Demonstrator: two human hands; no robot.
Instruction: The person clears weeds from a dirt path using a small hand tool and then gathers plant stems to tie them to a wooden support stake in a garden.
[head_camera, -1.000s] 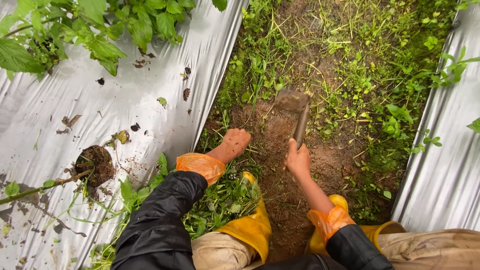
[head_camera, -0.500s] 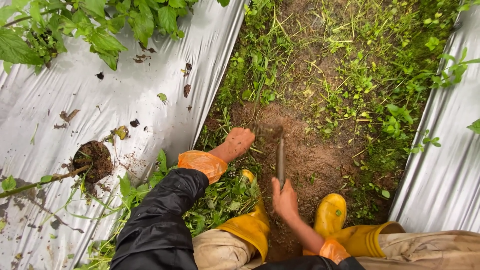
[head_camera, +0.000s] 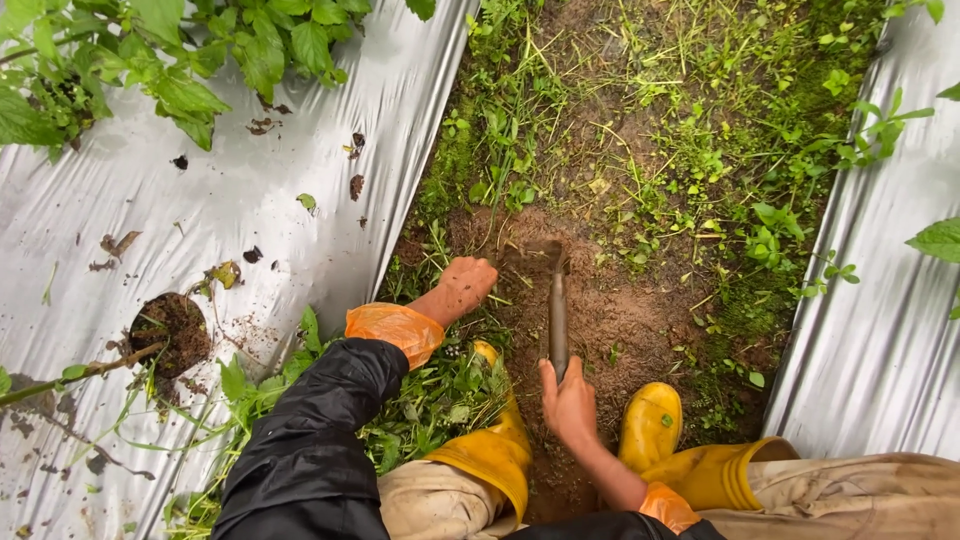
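I am crouched in a soil furrow between two beds. My right hand (head_camera: 570, 403) is shut on the handle of a small hand hoe (head_camera: 556, 305). Its muddy blade rests on scraped bare soil (head_camera: 620, 320) just ahead of me. My left hand (head_camera: 462, 284), smeared with dirt, presses down among weeds (head_camera: 440, 390) at the furrow's left edge, fingers curled; whether it grips anything is hidden. Both wrists wear orange plastic cuffs over black sleeves. My yellow rubber boots (head_camera: 652, 425) stand in the furrow under my arms.
Silver plastic mulch (head_camera: 230, 200) covers the bed on the left, with a planting hole (head_camera: 170, 330) of dark soil and a leafy plant (head_camera: 190, 50) at the top. Another silver sheet (head_camera: 880, 300) runs along the right. Green weeds (head_camera: 700, 130) fill the furrow farther ahead.
My right hand pulled the hoe back toward me, dragging the blade from the far weeds across the soil to a spot near my left hand. The left hand stayed put.
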